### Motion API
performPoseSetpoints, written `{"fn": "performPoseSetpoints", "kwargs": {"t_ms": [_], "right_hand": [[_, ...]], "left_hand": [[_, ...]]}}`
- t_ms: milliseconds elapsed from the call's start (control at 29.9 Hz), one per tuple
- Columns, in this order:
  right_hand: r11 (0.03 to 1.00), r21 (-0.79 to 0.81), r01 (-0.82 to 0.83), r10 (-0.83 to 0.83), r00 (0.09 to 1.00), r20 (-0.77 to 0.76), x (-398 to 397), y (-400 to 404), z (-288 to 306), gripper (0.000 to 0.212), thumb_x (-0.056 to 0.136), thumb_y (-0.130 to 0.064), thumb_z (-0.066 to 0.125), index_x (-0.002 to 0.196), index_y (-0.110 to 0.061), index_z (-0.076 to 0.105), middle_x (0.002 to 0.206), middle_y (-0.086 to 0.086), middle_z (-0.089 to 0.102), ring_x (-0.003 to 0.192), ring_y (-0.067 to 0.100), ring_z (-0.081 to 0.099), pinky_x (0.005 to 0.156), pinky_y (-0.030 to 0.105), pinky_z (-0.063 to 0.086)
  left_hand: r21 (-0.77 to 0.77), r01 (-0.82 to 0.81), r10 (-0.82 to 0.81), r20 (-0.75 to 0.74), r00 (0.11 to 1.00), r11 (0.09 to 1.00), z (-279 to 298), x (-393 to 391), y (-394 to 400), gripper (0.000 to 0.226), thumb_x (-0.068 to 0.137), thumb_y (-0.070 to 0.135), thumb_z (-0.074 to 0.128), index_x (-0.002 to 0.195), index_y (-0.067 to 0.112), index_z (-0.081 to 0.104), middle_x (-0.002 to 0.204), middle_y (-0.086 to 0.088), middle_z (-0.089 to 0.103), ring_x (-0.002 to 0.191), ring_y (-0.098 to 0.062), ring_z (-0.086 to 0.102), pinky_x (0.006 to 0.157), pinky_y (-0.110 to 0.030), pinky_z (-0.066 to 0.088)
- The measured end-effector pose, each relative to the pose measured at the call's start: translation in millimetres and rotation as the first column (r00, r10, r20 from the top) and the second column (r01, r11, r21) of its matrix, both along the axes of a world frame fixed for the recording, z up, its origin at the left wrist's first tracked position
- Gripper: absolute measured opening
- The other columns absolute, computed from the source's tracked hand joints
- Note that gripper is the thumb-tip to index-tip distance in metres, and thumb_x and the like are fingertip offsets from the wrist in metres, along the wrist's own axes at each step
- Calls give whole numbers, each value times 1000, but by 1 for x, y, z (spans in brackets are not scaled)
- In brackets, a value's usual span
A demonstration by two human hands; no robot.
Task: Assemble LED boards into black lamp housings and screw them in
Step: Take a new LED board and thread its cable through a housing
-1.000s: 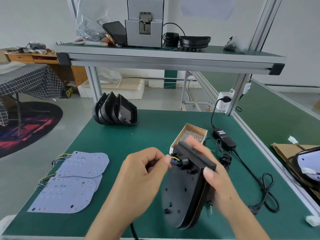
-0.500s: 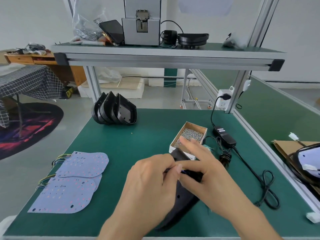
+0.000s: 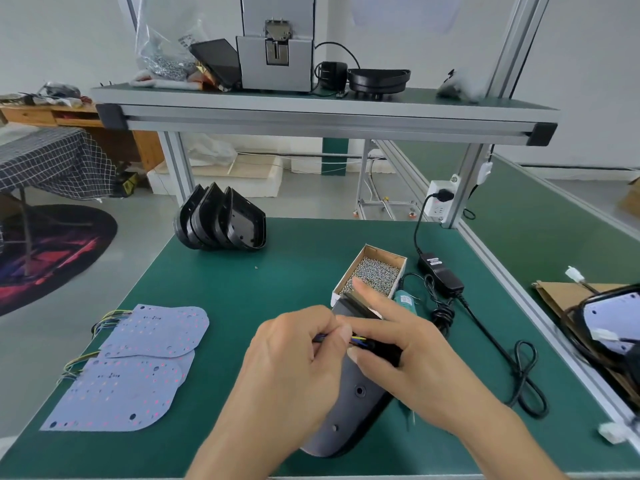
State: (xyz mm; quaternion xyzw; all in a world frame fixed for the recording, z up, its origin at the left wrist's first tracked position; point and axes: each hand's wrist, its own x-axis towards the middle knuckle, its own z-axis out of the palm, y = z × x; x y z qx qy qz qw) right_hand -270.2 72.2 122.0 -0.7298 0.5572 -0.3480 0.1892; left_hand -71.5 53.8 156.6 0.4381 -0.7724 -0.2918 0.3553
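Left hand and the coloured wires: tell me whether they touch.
Touching. The head view shows the left hand pinching the coloured wires between thumb and fingertip, where they enter the black housing that the right hand grips.

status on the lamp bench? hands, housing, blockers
Left hand pinching wires. Right hand gripping black housing, back up. Screw box just beyond; nothing blocking.

The flat-topped desk [image 3: 277,278] was dark green, and on it the stacked moulded plastic lamp housings [image 3: 221,220] were glossy black. The flat LED boards [image 3: 138,358] were pale lilac-blue, speckled with pink-red dots and trailing yellow and green wires. The small cardboard box [image 3: 370,271] was brown and held silver-grey screws, beside a black power adapter [image 3: 440,271].
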Motion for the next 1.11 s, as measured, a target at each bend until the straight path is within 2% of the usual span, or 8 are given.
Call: {"fn": "performPoseSetpoints", "kwargs": {"t_ms": [167,368,670,770,871,938,1005,1105], "right_hand": [[978,-211,4,15,996,89,0,-2,-4,38,90,-15,76,121,-37,78,153,-20,53,140,5,53,113,22,40],[978,-210,18,6,993,114,3,-6,-13,42,91,-32,70,123,-59,69,156,-30,46,143,-3,46,115,13,32],[975,-204,91,-72,992,100,-2,-2,-28,38,92,-47,70,125,-31,77,151,-39,45,136,-7,53,113,16,39],[973,-217,77,-61,995,79,0,-1,-28,46,93,-49,71,131,-24,75,155,-31,46,138,-5,51,115,19,40],[981,-192,15,29,974,226,-5,-1,-27,58,93,-51,72,144,-25,64,156,-15,53,145,8,48,118,34,41],[987,-147,-62,129,855,502,-12,-1,-27,78,89,-61,73,153,-21,53,157,-2,54,147,24,48,120,48,40],[977,-120,-179,207,628,750,-9,1,-30,95,85,-65,75,160,-19,41,161,10,47,149,35,44,122,53,36],[939,-168,-299,289,426,857,10,-1,-32,94,93,-55,72,166,-17,26,165,18,39,150,38,40,124,56,31]], "left_hand": [[-36,-6,4,-70,998,999,7,2,-2,38,100,30,60,68,13,50,48,8,32,49,-13,26,46,-21,25],[-18,-6,4,-86,996,1000,5,5,-2,40,100,29,63,64,19,48,48,9,32,49,-12,26,47,-22,25],[-25,-6,4,-75,997,1000,-6,3,-1,36,99,37,59,71,15,52,49,5,32,50,-12,26,47,-23,27],[-1,10,-10,-89,996,1000,-8,4,-5,32,101,34,58,74,19,55,49,10,34,48,-11,28,47,-21,29],[-58,44,-51,-127,991,997,-4,5,-12,29,104,36,55,77,26,58,51,12,36,48,-8,30,47,-19,28],[-64,85,-96,-196,976,994,-3,7,-15,28,103,42,52,80,29,60,55,12,42,52,-7,34,49,-20,31],[-32,156,-159,-307,938,987,-5,7,-17,31,100,49,49,80,28,62,66,8,58,61,-12,48,58,-25,41],[43,291,-242,-449,860,956,-10,0,-18,34,100,50,49,81,26,64,81,7,68,80,-17,59,77,-31,44]]}}
